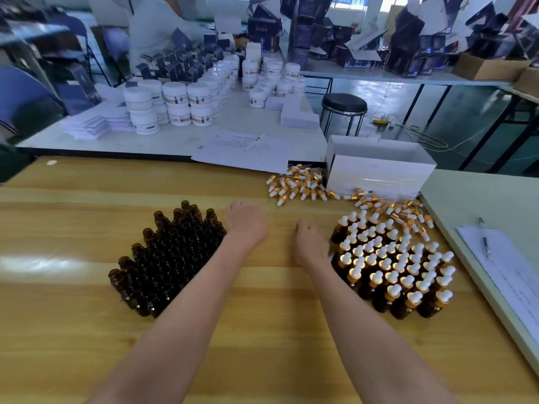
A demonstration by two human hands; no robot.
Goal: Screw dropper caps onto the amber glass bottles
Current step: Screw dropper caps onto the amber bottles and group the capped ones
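Several uncapped amber glass bottles (166, 258) stand packed together on the left of the wooden table (87, 330). Several capped bottles (393, 266) with white-and-gold dropper caps stand grouped on the right. Loose dropper caps (297, 185) lie in a heap further back, spilling towards the right. My left hand (245, 223) rests palm down on the table beside the uncapped bottles, holding nothing. My right hand (310, 243) lies flat just left of the capped group, touching or nearly touching its edge, also with nothing in it.
A white open box (379, 167) stands behind the loose caps. Paper sheets with a pen (245, 150) lie at the back; more paper and a pen (495, 258) sit on the pale table at right. White jars (180, 103) and another person are beyond.
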